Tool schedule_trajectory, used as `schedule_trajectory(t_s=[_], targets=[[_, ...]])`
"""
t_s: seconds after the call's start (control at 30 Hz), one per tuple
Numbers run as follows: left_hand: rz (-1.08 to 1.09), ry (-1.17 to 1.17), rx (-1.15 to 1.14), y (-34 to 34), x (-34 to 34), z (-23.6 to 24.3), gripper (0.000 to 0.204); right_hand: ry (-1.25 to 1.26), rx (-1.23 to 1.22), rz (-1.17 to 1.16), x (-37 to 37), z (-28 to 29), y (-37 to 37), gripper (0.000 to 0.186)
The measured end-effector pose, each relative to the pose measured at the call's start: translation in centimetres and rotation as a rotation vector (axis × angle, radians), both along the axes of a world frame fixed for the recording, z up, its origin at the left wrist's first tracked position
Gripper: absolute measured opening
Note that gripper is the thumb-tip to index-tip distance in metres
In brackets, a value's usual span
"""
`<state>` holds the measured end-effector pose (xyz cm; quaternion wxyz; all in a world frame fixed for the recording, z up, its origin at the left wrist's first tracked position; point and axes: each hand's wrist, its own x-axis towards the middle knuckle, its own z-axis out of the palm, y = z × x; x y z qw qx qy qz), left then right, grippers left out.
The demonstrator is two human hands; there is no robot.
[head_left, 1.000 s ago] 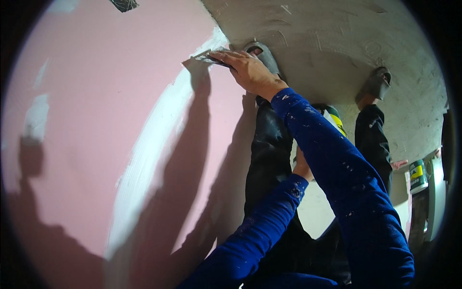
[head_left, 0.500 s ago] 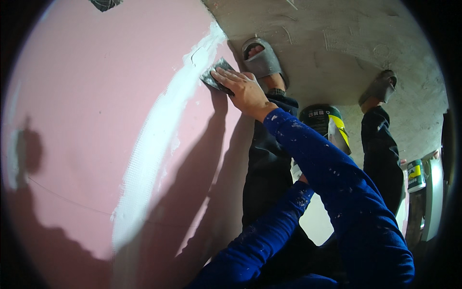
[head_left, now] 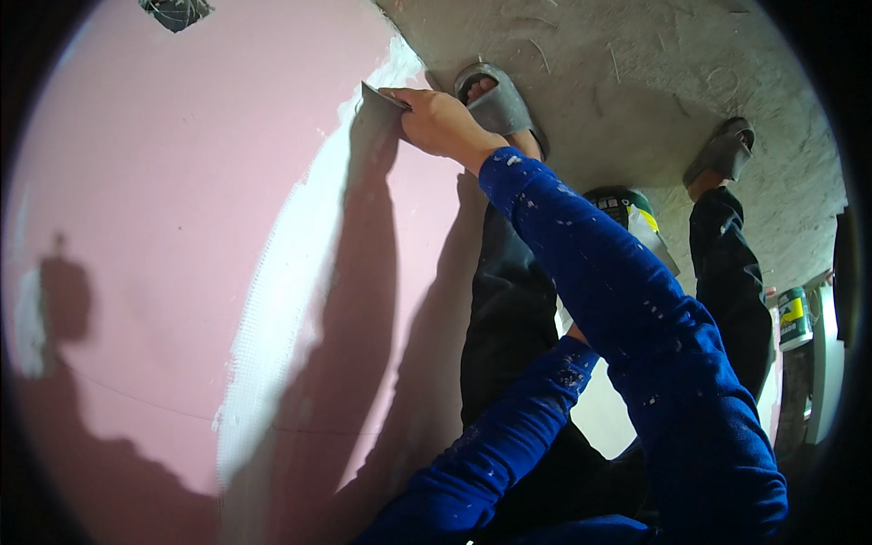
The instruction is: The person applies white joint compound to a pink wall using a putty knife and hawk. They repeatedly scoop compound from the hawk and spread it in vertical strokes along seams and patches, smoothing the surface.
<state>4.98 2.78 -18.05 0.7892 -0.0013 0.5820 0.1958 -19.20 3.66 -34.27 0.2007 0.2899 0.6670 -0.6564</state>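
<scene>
The pink wallboard bears a long band of wet white compound, with mesh tape showing along it. My right hand is closed on a thin metal putty knife, whose blade is at the upper part of the band and casts a long shadow down it. My left hand is mostly behind my right forearm, with only skin at the wrist showing, so its grip is hidden. A grey flat blade shows beyond that forearm, beside a dark green bucket; what holds the blade is unclear.
The concrete floor meets the board at a seam. My feet in grey slippers stand near the wall and farther right. A dark cut-out is in the board. A second bucket and a pale upright panel are at the right edge.
My right hand first dropped down and right along the band, then moved back up and left with the knife, now turned more edge-on. The view has shifted slightly.
</scene>
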Motion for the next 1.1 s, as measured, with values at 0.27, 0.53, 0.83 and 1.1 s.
schedule_trajectory(t_s=[0.27, 0.53, 0.83, 1.1], targets=[[-0.473, -0.079, -0.021, 4.6, -4.1, -2.3, 0.072, 0.266, 0.076, -0.143, 2.4, 9.9, -1.9, 0.049], [0.217, 0.282, 0.091, 0.4, 0.7, -0.9, 0.054, 0.365, 0.176, -0.030, 5.2, 2.8, 3.6, 0.049], [1.181, -0.233, -0.070, -2.7, 4.9, -1.6, 0.059, 0.408, 0.455, 0.123, 2.9, -6.3, 1.2, 0.050], [0.761, -0.099, -0.070, -4.0, 0.9, 1.3, 0.066, 0.440, 0.424, 0.093, 3.1, -8.1, -3.5, 0.068]])
